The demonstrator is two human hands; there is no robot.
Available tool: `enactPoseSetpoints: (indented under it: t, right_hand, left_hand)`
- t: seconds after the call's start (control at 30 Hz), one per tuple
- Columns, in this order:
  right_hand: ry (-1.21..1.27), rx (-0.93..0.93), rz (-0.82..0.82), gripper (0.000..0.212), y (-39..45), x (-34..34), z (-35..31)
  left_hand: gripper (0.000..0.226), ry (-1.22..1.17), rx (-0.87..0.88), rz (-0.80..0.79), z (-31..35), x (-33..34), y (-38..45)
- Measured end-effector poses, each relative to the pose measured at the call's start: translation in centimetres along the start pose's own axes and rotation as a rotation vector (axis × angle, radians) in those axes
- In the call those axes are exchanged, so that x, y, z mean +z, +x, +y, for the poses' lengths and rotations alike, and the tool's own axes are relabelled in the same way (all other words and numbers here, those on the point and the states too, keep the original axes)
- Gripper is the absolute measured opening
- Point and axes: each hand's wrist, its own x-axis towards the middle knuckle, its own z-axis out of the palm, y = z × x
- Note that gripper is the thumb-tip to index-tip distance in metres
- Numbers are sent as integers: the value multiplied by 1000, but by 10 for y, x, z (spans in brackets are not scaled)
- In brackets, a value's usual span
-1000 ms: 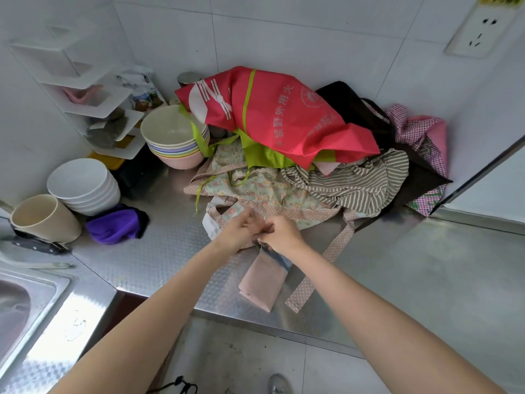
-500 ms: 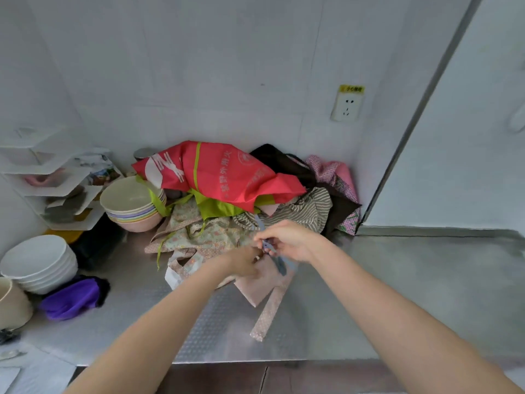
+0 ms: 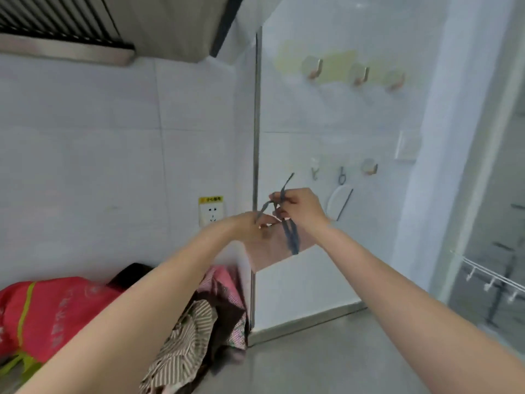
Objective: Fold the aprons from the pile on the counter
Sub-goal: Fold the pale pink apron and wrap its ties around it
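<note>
Apron [image 3: 279, 253] beneath both hands, straps [image 3: 291, 237] pinched.

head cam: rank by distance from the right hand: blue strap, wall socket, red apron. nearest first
1. Blue strap: pinched in the right hand, hanging below it.
2. Wall socket: on the tiled wall, left of both hands.
3. Red apron: on the pile, far lower left.

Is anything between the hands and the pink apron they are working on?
Nothing visible. Both the left hand and right hand are already on the pink apron, raised above the counter; the right hand grips its dark blue ties.
</note>
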Motion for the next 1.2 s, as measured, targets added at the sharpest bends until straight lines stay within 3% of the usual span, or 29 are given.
enactPoseSetpoints:
  t: [0.07,0.17,0.23,0.37,0.5,0.6,0.67,0.8,0.97,1.03,1.1,1.2]
  right_hand:
    - [-65,-80,77,24,26,-38,1]
    - [-156,-205,219,19,69,-84,-13]
    - [-65,-253,282,19,96,-107,-32]
    - [54,-368,310,25,149,-133,-78]
    - [-60,-401,373,30,197,-135,-114]
    - [-188,-460,445,13,220,-132,-130]
    - [-291,-492,468,16,226,-131,-140]
    - [-474,-427,344,13,240,-129,-145]
    - [-150,-403,341,25,223,-120,-103]
    - [-157,-437,393,20,209,-116,-78]
    - [-261,-483,445,6,199,-112,-56]
    - [-517,-561,491,11,192,-111,-35]
  left_hand:
    - [42,-11,75,30,26,-14,33]
    - [41,-155,131,208,55,-42,75]
    - [30,-183,120,373,68,-65,97]
    - [16,-231,120,700,80,-117,124]
    - [19,-180,103,864,79,-161,145]
    - [22,-118,61,918,79,-179,154]
    - [23,-122,63,932,80,-186,158]
    - [24,-52,20,900,79,-188,166]
    - [24,17,16,889,76,-159,168]
    - [24,-5,30,931,74,-149,168]
    - [26,-5,20,967,73,-141,170]
    - [27,-4,-21,954,75,-135,172]
